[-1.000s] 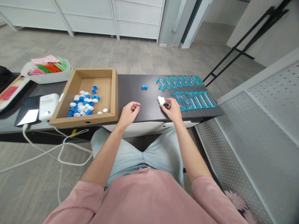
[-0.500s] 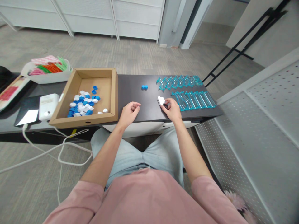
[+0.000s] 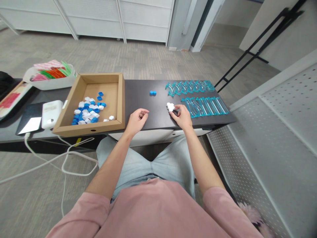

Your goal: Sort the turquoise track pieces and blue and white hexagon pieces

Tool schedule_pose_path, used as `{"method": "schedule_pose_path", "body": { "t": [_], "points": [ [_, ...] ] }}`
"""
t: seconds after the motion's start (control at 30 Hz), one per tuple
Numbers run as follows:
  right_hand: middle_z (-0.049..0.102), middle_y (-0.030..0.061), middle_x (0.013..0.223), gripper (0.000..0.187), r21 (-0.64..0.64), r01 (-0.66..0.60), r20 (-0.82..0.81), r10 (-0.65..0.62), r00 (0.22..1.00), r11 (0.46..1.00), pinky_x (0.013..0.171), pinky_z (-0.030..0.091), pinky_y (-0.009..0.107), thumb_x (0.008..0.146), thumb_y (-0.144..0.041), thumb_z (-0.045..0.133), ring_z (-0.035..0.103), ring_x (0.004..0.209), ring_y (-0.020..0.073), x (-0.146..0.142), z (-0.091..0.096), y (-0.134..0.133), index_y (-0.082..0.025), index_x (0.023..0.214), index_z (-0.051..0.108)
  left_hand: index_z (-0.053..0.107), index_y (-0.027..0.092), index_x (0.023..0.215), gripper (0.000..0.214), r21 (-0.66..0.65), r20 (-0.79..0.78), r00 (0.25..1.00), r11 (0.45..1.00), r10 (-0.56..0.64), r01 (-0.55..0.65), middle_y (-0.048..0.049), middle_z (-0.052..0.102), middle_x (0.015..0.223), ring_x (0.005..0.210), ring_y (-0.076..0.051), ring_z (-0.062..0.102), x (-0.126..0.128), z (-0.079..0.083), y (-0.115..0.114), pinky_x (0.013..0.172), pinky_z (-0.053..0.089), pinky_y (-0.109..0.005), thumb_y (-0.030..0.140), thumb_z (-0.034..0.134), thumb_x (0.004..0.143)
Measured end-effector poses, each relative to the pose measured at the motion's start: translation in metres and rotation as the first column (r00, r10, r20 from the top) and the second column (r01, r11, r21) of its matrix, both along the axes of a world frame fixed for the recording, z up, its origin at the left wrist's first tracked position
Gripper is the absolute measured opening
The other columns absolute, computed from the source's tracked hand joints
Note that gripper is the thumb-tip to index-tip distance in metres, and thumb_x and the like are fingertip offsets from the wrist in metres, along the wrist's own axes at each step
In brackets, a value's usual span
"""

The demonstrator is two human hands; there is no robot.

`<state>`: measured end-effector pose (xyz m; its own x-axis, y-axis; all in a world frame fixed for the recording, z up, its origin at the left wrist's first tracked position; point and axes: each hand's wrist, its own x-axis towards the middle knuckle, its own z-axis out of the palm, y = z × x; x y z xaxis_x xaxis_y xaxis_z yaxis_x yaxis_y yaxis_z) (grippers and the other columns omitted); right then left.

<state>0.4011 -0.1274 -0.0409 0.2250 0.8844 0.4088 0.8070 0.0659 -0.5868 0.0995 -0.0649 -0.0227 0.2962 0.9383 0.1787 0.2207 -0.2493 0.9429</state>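
Observation:
On the dark tabletop (image 3: 138, 88), a small cluster of white hexagonal pieces (image 3: 170, 106) lies to the right of centre. My right hand (image 3: 183, 116) has thumb and fingertips closed on the right edge of that cluster. My left hand (image 3: 137, 121) rests at the front edge of the table, fingers loosely bent and apart, with nothing in it. Farther back lies a joined pair of blue hexagonal pieces (image 3: 153, 93), touched by neither hand. A cardboard box (image 3: 120, 114) on the left holds many loose white and blue hexagonal pieces (image 3: 87, 111).
Clear teal-edged curved tubes (image 3: 189, 87) form a row at the back right, with straight clear tubes (image 3: 210, 106) in front. Left of the box stand a white basket (image 3: 55, 84) of coloured strips, a white charger-like block (image 3: 51, 114) and a tablet-like black slab (image 3: 31, 120). White cables (image 3: 66, 162) hang down.

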Motion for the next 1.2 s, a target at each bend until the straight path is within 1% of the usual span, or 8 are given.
{"method": "schedule_pose_path", "body": {
  "t": [0.2, 0.27, 0.37, 0.43, 0.5, 0.67, 0.9, 1.2],
  "points": [
    [0.072, 0.0088, 0.12, 0.034, -0.035, 0.008, -0.003, -0.009, 1.0, 0.999, 0.09, 0.059, 0.042, 0.099, -0.043, 0.08, 0.058, 0.072, 0.0192, 0.0, 0.001, -0.001, -0.024, 0.126, 0.071, 0.081, 0.021, 0.107, 0.019, 0.009, -0.004, 1.0, 1.0, -0.002, 0.002, -0.0033, 0.075, 0.089, 0.073, -0.016, 0.062, 0.0, 0.0, 0.0, 0.068, 0.049, -0.029, 0.032, 0.07, 0.095],
    [0.07, 0.0106, 0.125, 0.04, -0.058, 0.022, 0.002, -0.022, 1.0, 0.998, 0.093, 0.061, 0.043, 0.099, -0.046, 0.079, 0.063, 0.076, 0.0203, -0.001, 0.002, -0.001, -0.023, 0.13, 0.071, 0.081, 0.021, 0.107, 0.02, 0.005, -0.014, 1.0, 1.0, -0.001, 0.001, -0.0031, 0.076, 0.09, 0.074, -0.016, 0.062, 0.0, 0.001, 0.0, 0.069, 0.05, -0.029, 0.032, 0.069, 0.095],
    [0.065, 0.0149, 0.139, 0.055, -0.092, 0.043, 0.035, -0.04, 0.999, 0.995, 0.104, 0.063, 0.047, 0.097, -0.052, 0.079, 0.073, 0.102, 0.0282, -0.002, 0.004, 0.0, -0.023, 0.144, 0.071, 0.081, 0.02, 0.107, 0.021, -0.002, -0.026, 1.0, 1.0, 0.0, 0.0, -0.0031, 0.076, 0.09, 0.074, -0.015, 0.062, 0.001, 0.002, -0.001, 0.07, 0.05, -0.028, 0.031, 0.068, 0.095],
    [0.06, 0.0167, 0.146, 0.064, -0.118, 0.055, 0.069, -0.047, 0.997, 0.992, 0.11, 0.063, 0.051, 0.098, -0.054, 0.079, 0.073, 0.121, 0.0344, -0.003, 0.005, 0.0, -0.024, 0.154, 0.068, 0.081, 0.02, 0.107, 0.021, -0.005, -0.023, 1.0, 1.0, 0.003, -0.003, -0.0035, 0.076, 0.091, 0.074, -0.015, 0.062, 0.001, 0.002, -0.001, 0.07, 0.05, -0.028, 0.03, 0.067, 0.095],
    [0.058, 0.0174, 0.149, 0.067, -0.143, 0.06, 0.096, -0.046, 0.994, 0.988, 0.113, 0.062, 0.054, 0.099, -0.055, 0.077, 0.071, 0.129, 0.0378, -0.005, 0.007, 0.001, -0.025, 0.158, 0.067, 0.082, 0.02, 0.107, 0.021, 0.0, -0.018, 1.0, 1.0, 0.005, -0.005, -0.0036, 0.077, 0.091, 0.074, -0.015, 0.062, 0.001, 0.003, -0.001, 0.07, 0.049, -0.028, 0.029, 0.067, 0.096],
    [0.058, 0.0171, 0.149, 0.061, -0.165, 0.061, 0.119, -0.042, 0.992, 0.984, 0.115, 0.062, 0.056, 0.101, -0.055, 0.075, 0.071, 0.132, 0.039, -0.007, 0.01, 0.0, -0.026, 0.155, 0.071, 0.082, 0.02, 0.107, 0.02, 0.007, -0.022, 1.0, 1.0, 0.004, -0.004, -0.0033, 0.077, 0.09, 0.073, -0.015, 0.062, 0.0, 0.003, -0.001, 0.07, 0.049, -0.028, 0.029, 0.067, 0.096],
    [0.059, 0.0173, 0.147, 0.059, -0.158, 0.056, 0.113, -0.038, 0.993, 0.986, 0.114, 0.063, 0.055, 0.102, -0.054, 0.076, 0.071, 0.129, 0.0382, -0.007, 0.01, 0.0, -0.025, 0.153, 0.073, 0.081, 0.02, 0.107, 0.02, 0.007, -0.019, 1.0, 1.0, 0.007, -0.007, -0.0037, 0.076, 0.09, 0.073, -0.015, 0.063, 0.001, 0.004, -0.003, 0.07, 0.05, -0.029, 0.029, 0.067, 0.097],
    [0.061, 0.0128, 0.14, 0.044, -0.119, 0.001, 0.125, 0.013, 0.992, 0.993, 0.113, 0.064, 0.052, 0.104, -0.049, 0.074, 0.072, 0.125, 0.0338, -0.006, 0.011, -0.003, -0.032, 0.145, 0.08, 0.082, 0.02, 0.107, 0.02, 0.013, -0.017, 1.0, 1.0, 0.001, -0.001, -0.0038, 0.077, 0.091, 0.074, -0.015, 0.063, 0.0, 0.003, -0.002, 0.07, 0.049, -0.029, 0.027, 0.067, 0.097]
  ]
}}
